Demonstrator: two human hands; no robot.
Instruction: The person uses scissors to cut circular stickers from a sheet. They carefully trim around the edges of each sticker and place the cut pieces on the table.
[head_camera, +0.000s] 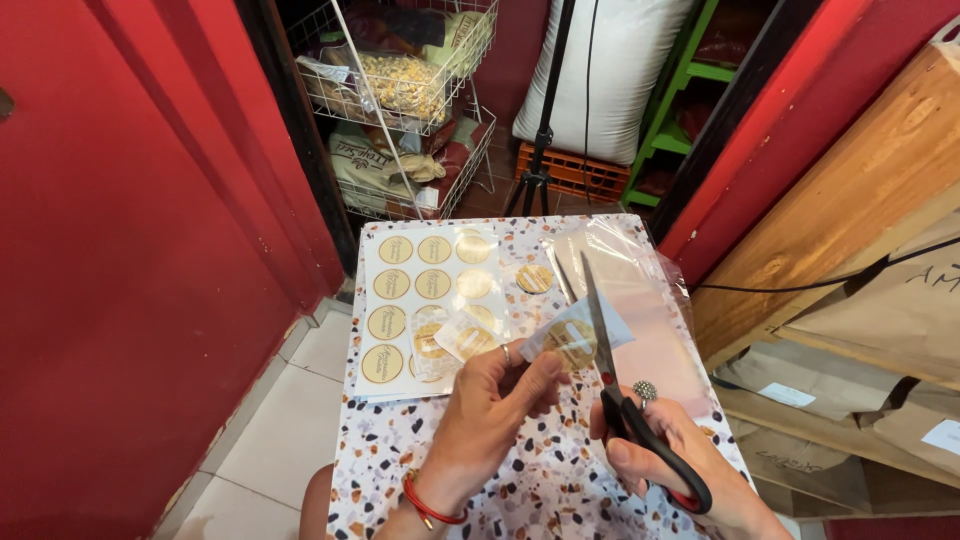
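Observation:
My left hand (490, 410) pinches a small piece of sticker sheet (572, 338) with a round gold sticker on it, held above the speckled table (520, 490). My right hand (680, 450) grips scissors (612, 370) with black and red handles; the open blades point away from me and straddle the held piece. A white sheet of round gold stickers (420, 300) lies flat on the table beyond my left hand, with a few cut-out stickers (450, 340) lying on its near part. One loose round sticker (534, 278) rests further back.
A clear plastic bag (640, 290) lies on the table's right side. A red wall stands at left. A wire basket rack (410, 90) with packets, a tripod (540, 150), a white sack (610, 70) and stacked brown paper bags (860, 360) surround the table.

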